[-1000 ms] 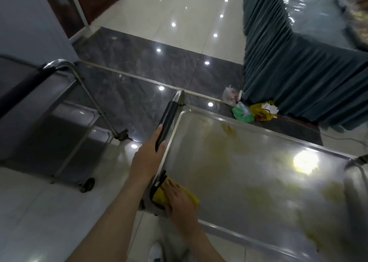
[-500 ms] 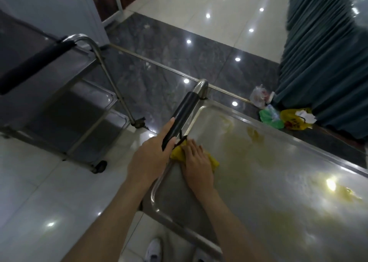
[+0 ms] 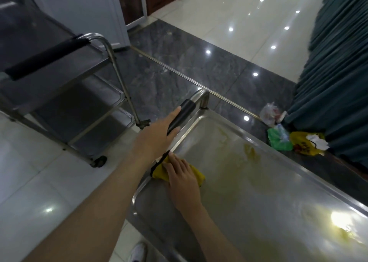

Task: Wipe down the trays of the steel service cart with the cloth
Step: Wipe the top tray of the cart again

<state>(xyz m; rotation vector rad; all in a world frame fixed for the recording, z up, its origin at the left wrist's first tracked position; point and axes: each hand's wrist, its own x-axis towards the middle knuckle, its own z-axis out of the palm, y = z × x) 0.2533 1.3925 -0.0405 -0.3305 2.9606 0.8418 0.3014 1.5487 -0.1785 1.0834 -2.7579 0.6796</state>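
The yellow cloth [image 3: 196, 175] is pressed flat under the straight fingers of the right hand [image 3: 182, 179] on the cart's top tray [image 3: 258, 192]. Just beside it, the black-padded cart handle [image 3: 182, 114] is gripped by the left hand [image 3: 157, 136]. A second steel cart [image 3: 65, 94] is seen beyond the left hand.
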